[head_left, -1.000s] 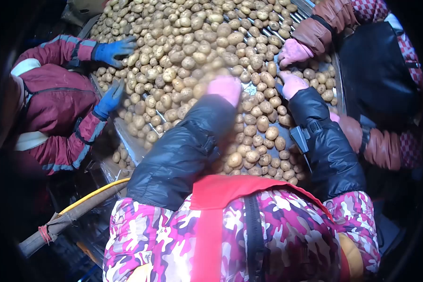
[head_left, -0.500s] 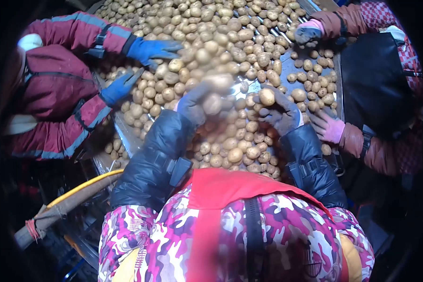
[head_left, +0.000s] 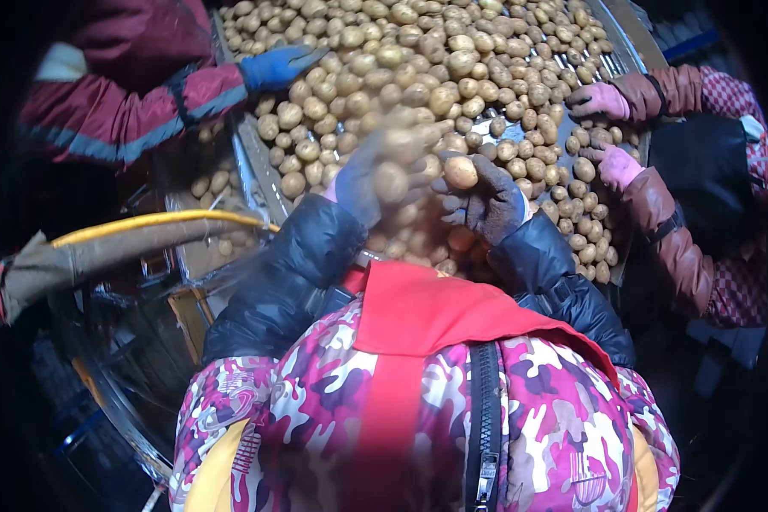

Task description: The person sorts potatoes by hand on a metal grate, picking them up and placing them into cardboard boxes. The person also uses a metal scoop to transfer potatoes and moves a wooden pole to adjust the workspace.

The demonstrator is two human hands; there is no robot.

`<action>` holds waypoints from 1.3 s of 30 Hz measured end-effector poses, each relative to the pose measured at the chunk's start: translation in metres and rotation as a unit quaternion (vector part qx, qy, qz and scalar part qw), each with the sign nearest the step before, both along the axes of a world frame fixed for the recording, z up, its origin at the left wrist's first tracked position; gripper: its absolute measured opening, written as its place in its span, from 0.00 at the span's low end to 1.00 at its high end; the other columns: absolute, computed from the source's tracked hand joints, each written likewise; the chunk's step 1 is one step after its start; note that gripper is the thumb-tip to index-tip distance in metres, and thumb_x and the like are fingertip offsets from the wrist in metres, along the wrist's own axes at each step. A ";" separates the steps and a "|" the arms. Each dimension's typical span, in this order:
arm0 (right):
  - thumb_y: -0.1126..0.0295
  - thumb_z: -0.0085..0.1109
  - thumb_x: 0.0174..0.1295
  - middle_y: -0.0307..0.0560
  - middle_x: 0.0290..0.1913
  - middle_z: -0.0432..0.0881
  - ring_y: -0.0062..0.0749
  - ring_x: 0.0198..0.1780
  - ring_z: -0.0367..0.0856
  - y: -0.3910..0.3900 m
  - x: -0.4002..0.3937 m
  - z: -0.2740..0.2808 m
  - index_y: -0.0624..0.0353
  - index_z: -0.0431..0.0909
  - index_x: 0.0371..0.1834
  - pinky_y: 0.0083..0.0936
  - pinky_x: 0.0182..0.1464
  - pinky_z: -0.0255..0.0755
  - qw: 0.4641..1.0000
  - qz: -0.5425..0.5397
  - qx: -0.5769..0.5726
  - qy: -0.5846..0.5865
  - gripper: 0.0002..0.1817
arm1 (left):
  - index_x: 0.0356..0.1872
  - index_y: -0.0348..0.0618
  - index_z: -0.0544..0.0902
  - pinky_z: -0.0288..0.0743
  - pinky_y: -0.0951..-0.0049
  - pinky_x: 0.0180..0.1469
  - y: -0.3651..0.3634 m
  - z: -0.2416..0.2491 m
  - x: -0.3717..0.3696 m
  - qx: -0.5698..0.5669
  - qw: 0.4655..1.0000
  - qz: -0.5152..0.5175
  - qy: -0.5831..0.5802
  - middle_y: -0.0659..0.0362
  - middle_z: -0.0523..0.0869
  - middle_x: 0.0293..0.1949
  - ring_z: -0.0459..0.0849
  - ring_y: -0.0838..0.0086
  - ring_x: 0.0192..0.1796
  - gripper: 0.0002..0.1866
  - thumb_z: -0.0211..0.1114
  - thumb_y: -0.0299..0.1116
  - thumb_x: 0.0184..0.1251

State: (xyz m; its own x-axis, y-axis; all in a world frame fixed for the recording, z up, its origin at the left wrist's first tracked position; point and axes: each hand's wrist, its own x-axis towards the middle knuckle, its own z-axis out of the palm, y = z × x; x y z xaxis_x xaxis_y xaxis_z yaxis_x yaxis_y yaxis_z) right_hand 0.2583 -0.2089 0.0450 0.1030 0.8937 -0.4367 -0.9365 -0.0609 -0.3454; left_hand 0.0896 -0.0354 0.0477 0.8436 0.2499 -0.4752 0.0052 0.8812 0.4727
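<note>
My left hand (head_left: 360, 186), in a dark work glove, is curled around a potato (head_left: 391, 182), both blurred by haze in the middle of the view. A light brown potato (head_left: 461, 172) rests in the fingers of my gloved right hand (head_left: 497, 203), between thumb and fingertips. Just below that hand lies a reddish potato (head_left: 461, 239), partly in shadow. Both my hands are over a wide heap of potatoes (head_left: 461, 61) on a sorting table.
At the left, a co-worker's blue glove (head_left: 280, 66) touches the heap. At the right, another person's pink-and-grey gloves (head_left: 602, 101) are among potatoes beside the table's metal edge (head_left: 616, 32). A yellow-topped padded bar (head_left: 145, 229) juts in at the left.
The view has shifted, and both my hands have come slightly closer together, each with a potato. The left co-worker's second glove has left view; the right co-worker's gloves are now near each other.
</note>
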 end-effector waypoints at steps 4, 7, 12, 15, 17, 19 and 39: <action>0.66 0.55 0.78 0.49 0.53 0.85 0.31 0.48 0.83 -0.003 -0.015 0.001 0.60 0.72 0.73 0.30 0.48 0.80 0.986 0.050 -0.020 -0.161 0.23 | 0.72 0.40 0.73 0.87 0.52 0.56 -0.008 -0.014 -0.038 -0.002 0.998 -0.004 -0.058 0.49 0.84 0.61 0.88 0.53 0.57 0.34 0.51 0.60 0.83; 0.54 0.56 0.78 0.50 0.49 0.86 0.31 0.42 0.82 0.005 -0.021 -0.004 0.57 0.71 0.75 0.30 0.42 0.79 0.995 0.089 -0.034 0.024 0.28 | 0.73 0.43 0.72 0.87 0.52 0.58 -0.016 -0.015 -0.078 0.033 0.995 0.076 0.050 0.51 0.82 0.64 0.85 0.57 0.62 0.34 0.51 0.60 0.83; 0.43 0.51 0.78 0.49 0.50 0.86 0.34 0.39 0.84 0.016 -0.027 -0.012 0.54 0.70 0.77 0.29 0.38 0.81 0.989 0.142 -0.025 -0.035 0.34 | 0.70 0.44 0.75 0.87 0.62 0.50 -0.040 0.014 -0.142 0.082 0.976 0.161 0.124 0.54 0.85 0.60 0.88 0.62 0.56 0.30 0.52 0.57 0.83; 0.44 0.51 0.78 0.47 0.51 0.86 0.32 0.37 0.83 0.021 -0.036 -0.010 0.54 0.70 0.77 0.28 0.37 0.80 0.985 0.151 -0.059 -0.059 0.33 | 0.65 0.48 0.78 0.86 0.64 0.46 -0.038 0.012 -0.174 0.066 0.975 0.173 0.122 0.56 0.87 0.55 0.89 0.65 0.48 0.26 0.53 0.56 0.81; 0.44 0.51 0.78 0.48 0.52 0.86 0.31 0.38 0.83 0.022 -0.038 -0.015 0.54 0.70 0.77 0.28 0.37 0.80 0.985 0.151 -0.053 -0.060 0.33 | 0.65 0.48 0.79 0.86 0.63 0.45 -0.044 0.036 -0.176 0.090 0.952 0.224 0.190 0.55 0.88 0.53 0.89 0.66 0.46 0.26 0.54 0.56 0.80; 0.45 0.51 0.78 0.49 0.54 0.85 0.31 0.39 0.83 0.025 -0.038 -0.013 0.55 0.70 0.77 0.27 0.38 0.80 0.985 0.154 -0.048 -0.055 0.33 | 0.65 0.47 0.78 0.85 0.63 0.45 -0.041 0.034 -0.177 0.089 0.955 0.229 0.167 0.55 0.88 0.51 0.89 0.65 0.46 0.29 0.53 0.60 0.79; 0.46 0.53 0.76 0.45 0.45 0.82 0.34 0.39 0.78 0.021 -0.050 0.024 0.55 0.77 0.62 0.41 0.48 0.76 0.984 0.115 -0.034 0.133 0.26 | 0.58 0.48 0.82 0.85 0.55 0.56 0.044 -0.020 -0.274 0.112 0.851 0.475 0.196 0.55 0.86 0.53 0.87 0.60 0.51 0.17 0.65 0.42 0.74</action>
State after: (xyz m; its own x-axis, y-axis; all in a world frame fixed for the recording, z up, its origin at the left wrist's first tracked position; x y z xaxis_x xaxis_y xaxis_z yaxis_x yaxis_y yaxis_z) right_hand 0.2084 -0.1875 0.0688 -0.2251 0.8481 -0.4797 -0.9518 -0.2966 -0.0779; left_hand -0.1848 0.0081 0.0279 -0.0015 0.8512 -0.5248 -0.4620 0.4648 0.7553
